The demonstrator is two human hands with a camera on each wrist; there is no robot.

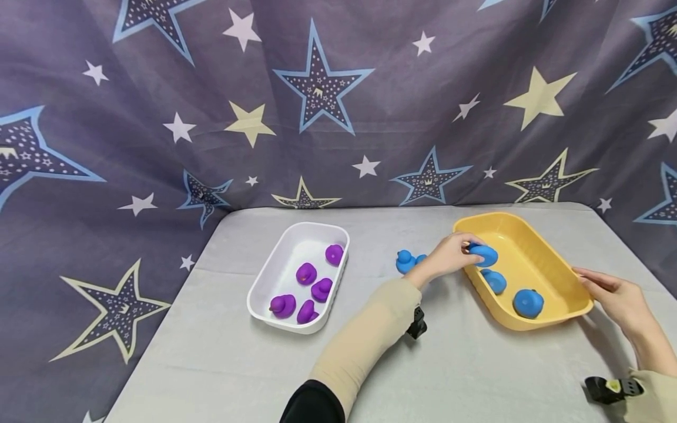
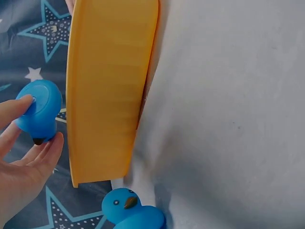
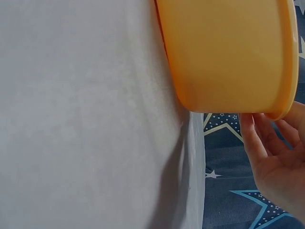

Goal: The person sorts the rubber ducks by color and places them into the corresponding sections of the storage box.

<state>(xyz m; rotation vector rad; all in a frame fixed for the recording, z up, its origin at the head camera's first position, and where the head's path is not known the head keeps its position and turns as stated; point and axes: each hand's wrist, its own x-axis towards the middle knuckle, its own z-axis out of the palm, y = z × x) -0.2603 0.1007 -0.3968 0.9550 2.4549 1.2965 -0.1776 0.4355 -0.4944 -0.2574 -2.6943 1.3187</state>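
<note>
My left hand (image 1: 449, 254) pinches a blue rubber duck (image 1: 483, 255) over the left rim of the yellow tray (image 1: 550, 258). In the left wrist view, the thumb presses the held duck's (image 2: 43, 107) flat round base and its beak points down. Two more blue ducks (image 1: 528, 304) lie inside the tray. My right hand (image 1: 621, 296) touches the tray's near right corner from outside, its fingers (image 3: 255, 140) fairly straight against the wall below the rim. Left of the tray, a blue duck (image 1: 405, 262) sits on the table, partly hidden by the left forearm.
A white tray (image 1: 267, 276) stands left of centre with several purple ducks (image 1: 306, 274) in it. Pale cloth covers the table (image 1: 211, 364). A star-patterned curtain (image 1: 338, 158) hangs along the back and left edges.
</note>
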